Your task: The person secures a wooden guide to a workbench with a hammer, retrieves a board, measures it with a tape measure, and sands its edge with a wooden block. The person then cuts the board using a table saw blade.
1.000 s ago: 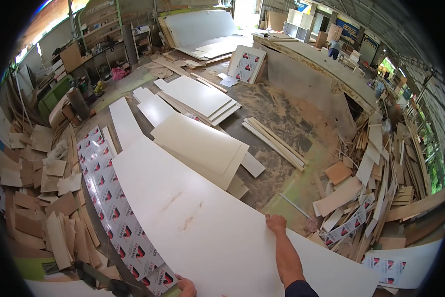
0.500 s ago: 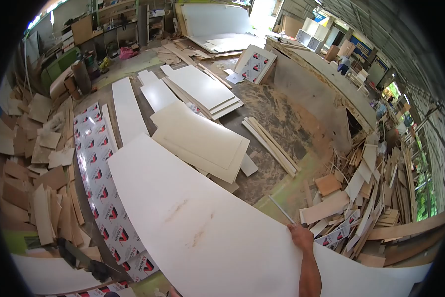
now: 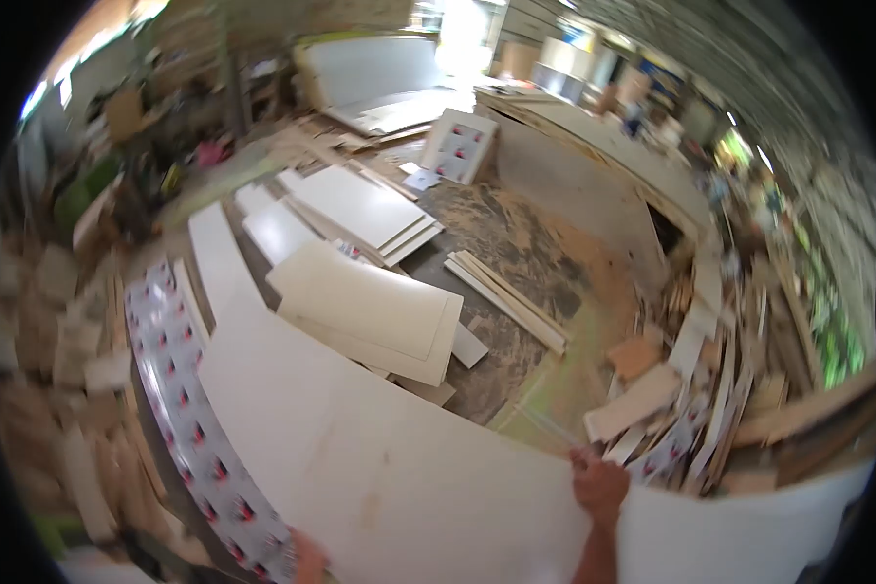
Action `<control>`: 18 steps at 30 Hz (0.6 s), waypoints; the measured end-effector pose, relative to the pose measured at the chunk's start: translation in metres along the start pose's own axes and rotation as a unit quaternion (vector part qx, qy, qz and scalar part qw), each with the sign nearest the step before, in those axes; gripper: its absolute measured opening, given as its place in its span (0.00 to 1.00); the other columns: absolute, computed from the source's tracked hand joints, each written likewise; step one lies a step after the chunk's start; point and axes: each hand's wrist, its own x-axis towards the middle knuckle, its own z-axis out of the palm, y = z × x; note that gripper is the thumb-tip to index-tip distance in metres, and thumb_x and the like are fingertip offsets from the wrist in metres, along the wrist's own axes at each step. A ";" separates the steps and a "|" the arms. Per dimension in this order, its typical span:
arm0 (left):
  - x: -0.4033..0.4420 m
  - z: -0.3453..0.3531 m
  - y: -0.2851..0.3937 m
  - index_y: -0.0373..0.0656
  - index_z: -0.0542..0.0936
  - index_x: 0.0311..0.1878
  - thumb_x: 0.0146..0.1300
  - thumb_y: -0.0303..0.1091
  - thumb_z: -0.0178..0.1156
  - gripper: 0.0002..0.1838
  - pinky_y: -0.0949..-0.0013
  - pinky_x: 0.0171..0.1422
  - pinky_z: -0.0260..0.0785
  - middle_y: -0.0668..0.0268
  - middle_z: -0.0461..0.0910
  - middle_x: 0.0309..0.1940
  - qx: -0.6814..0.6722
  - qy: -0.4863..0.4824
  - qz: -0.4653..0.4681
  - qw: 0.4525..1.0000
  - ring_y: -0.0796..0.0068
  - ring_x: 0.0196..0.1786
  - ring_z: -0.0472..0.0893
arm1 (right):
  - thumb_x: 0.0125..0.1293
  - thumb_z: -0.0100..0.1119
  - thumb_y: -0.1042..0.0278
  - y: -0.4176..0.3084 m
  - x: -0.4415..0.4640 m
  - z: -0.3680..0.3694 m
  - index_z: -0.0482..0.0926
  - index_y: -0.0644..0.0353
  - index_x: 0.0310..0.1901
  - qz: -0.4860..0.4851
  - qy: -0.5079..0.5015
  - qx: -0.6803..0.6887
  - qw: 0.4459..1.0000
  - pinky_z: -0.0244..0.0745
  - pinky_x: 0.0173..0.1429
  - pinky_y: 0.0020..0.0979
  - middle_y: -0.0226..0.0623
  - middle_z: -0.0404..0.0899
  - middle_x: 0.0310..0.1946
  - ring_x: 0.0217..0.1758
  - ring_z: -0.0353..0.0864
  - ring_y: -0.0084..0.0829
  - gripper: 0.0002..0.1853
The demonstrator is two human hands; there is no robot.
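Note:
A large white board (image 3: 438, 487) with brownish smudges stretches across the foreground. My right hand (image 3: 600, 487) is at its far right edge, fingers closed. From that fist a thin grey strip (image 3: 552, 425) sticks out forward and left, faint and blurred. My left hand (image 3: 308, 559) is partly in view at the bottom, beside the board's left edge; motion smears its fingers. Left of it lies a long panel (image 3: 186, 399) covered in printed protective film.
Cream sheets (image 3: 370, 311), stacked white panels (image 3: 360, 206) and narrow strips (image 3: 506, 300) lie on the dusty floor. Offcuts pile up at the right (image 3: 642, 404) and left (image 3: 87, 428). A big workbench (image 3: 574, 185) stands behind.
My left hand has come into view at the bottom, by the board's left edge. The view has shifted and blurred. My right hand stays at the far edge.

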 end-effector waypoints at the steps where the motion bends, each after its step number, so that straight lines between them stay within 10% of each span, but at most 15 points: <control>1: -0.003 0.004 0.002 0.46 0.70 0.73 0.63 0.83 0.32 0.53 0.41 0.69 0.68 0.55 0.74 0.67 -0.005 -0.004 0.016 1.000 0.48 0.66 0.74 | 0.72 0.51 0.35 -0.003 -0.013 -0.006 0.86 0.60 0.43 -0.020 0.060 0.031 0.998 0.79 0.39 0.51 0.55 0.85 0.31 0.36 0.87 0.53 0.31; 4: -0.009 0.039 -0.025 0.47 0.70 0.73 0.63 0.83 0.32 0.53 0.40 0.69 0.68 0.56 0.74 0.68 -0.051 -0.035 0.022 0.998 0.48 0.67 0.74 | 0.71 0.60 0.48 -0.006 -0.033 -0.101 0.85 0.57 0.23 -0.039 0.121 0.057 0.990 0.72 0.31 0.50 0.47 0.79 0.18 0.25 0.82 0.52 0.23; 18: -0.042 0.229 -0.070 0.50 0.69 0.74 0.63 0.84 0.29 0.53 0.37 0.70 0.65 0.59 0.71 0.71 -0.120 -0.175 -0.009 0.977 0.47 0.69 0.71 | 0.70 0.59 0.53 0.137 -0.127 -0.250 0.74 0.57 0.17 -0.044 0.376 0.033 0.925 0.60 0.29 0.41 0.36 0.70 0.14 0.21 0.69 0.42 0.24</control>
